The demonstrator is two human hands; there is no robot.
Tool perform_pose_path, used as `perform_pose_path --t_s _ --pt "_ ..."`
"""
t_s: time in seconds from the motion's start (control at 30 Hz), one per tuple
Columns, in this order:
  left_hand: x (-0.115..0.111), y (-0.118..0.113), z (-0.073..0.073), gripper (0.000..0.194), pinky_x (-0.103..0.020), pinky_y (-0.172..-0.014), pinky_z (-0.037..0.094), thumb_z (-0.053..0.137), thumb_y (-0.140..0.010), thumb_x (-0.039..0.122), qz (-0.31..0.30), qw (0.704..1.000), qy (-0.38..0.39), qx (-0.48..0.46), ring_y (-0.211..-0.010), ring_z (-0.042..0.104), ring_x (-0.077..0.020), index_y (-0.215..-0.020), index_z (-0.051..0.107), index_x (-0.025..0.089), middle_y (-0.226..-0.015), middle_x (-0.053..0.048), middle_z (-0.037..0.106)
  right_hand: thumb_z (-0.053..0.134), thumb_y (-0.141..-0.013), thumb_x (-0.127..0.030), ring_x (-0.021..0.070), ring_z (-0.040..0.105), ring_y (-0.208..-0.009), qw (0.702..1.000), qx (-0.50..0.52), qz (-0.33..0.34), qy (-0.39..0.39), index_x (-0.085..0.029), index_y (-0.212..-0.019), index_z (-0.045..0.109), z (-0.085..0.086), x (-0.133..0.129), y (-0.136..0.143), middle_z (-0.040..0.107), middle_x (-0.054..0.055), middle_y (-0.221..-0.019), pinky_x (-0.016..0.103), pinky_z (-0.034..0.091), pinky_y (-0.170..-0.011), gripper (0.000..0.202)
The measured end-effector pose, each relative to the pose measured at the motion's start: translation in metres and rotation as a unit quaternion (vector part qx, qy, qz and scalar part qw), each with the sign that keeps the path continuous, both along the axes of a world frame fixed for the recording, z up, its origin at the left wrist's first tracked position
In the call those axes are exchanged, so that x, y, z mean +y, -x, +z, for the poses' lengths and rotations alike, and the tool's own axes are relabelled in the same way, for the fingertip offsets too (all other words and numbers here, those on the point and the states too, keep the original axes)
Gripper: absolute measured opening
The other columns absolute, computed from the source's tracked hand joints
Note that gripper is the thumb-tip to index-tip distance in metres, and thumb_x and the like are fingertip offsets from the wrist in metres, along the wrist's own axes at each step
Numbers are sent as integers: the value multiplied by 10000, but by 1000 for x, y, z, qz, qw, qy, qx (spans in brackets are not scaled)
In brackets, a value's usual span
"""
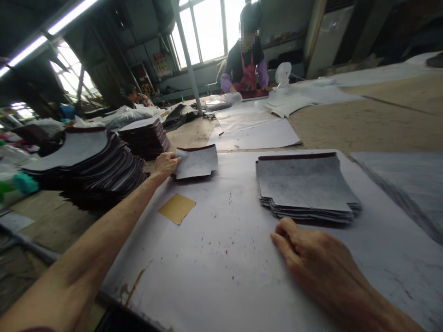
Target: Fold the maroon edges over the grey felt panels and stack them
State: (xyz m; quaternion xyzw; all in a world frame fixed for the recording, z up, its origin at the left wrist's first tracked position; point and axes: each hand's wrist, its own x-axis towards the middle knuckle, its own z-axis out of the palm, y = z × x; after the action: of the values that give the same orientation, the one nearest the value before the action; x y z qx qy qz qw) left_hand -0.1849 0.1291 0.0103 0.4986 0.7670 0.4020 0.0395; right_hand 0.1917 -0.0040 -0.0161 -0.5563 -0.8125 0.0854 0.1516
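Pieces with pale tops and dark edges are heaped high on the left, and their layers bulge out at the side. Near them, a bit farther back, is a smaller stack with straighter sides. Next comes the person's left hand. Its fingers are closed on the left edge of a small piece, which has a pale top and a dark red strip along the back. I can't tell if that piece lies on the white sheet or is held a little above it. A yellow square lies just in front of it, nearer the person. Dark crumbs are sprinkled over the middle of the sheet.

Farther off, a co-worker in a pink apron and purple sleeves leans over the table. A little white fan stands beside them.

On the right sits a neat stack of bigger pale pieces. The right hand is just in front of it, thumb and first finger bent close together. Its other fingers are hidden, so I can't tell how tight its grip is. Last, a wide pile of gray sheets runs out of sight.
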Motion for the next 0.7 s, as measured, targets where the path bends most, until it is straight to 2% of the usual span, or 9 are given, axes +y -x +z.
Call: perform_pose_path --t_s 0.17,0.33,0.43,0.57,0.7 --pt "-6 -6 7 241 -269 -622 477 559 -830 335 -26 998 -55 14 -671 545 -121 -777 564 100 -734 3 553 400 -776 -309 161 545 -479 1000 11 4 -8 -208 -737 522 -1 0 -2 556 -2 -530 243 290 -463 163" --pt "-12 -22 29 207 -236 -583 456 497 -869 308 -55 987 -151 -22 -650 524 -105 -848 549 108 -759 5 541 412 -795 -296 171 553 -507 1000 -16 -2 1 -210 -739 510 0 -1 -2 564 -1 -548 252 287 -483 143" --pt "-10 -23 33 219 -229 -575 461 498 -869 321 -69 984 -153 -59 -652 529 -105 -877 550 108 -776 5 546 417 -813 -284 178 560 -528 999 -35 -3 12 -210 -763 512 2 -2 -1 565 -3 -553 257 285 -494 131" --pt "-2 -11 17 258 -232 -557 480 518 -858 348 -58 991 -72 -101 -637 546 -108 -883 561 96 -768 0 558 426 -821 -270 173 554 -515 999 -37 0 12 -204 -766 515 3 -2 -1 553 -9 -535 253 276 -485 123" --pt "3 4 -4 218 -222 -540 478 528 -857 311 -16 996 0 -86 -618 541 -94 -893 560 98 -775 -7 564 437 -814 -263 177 552 -499 999 -34 1 -8 -203 -748 515 2 -1 -2 540 -12 -513 253 263 -472 118"
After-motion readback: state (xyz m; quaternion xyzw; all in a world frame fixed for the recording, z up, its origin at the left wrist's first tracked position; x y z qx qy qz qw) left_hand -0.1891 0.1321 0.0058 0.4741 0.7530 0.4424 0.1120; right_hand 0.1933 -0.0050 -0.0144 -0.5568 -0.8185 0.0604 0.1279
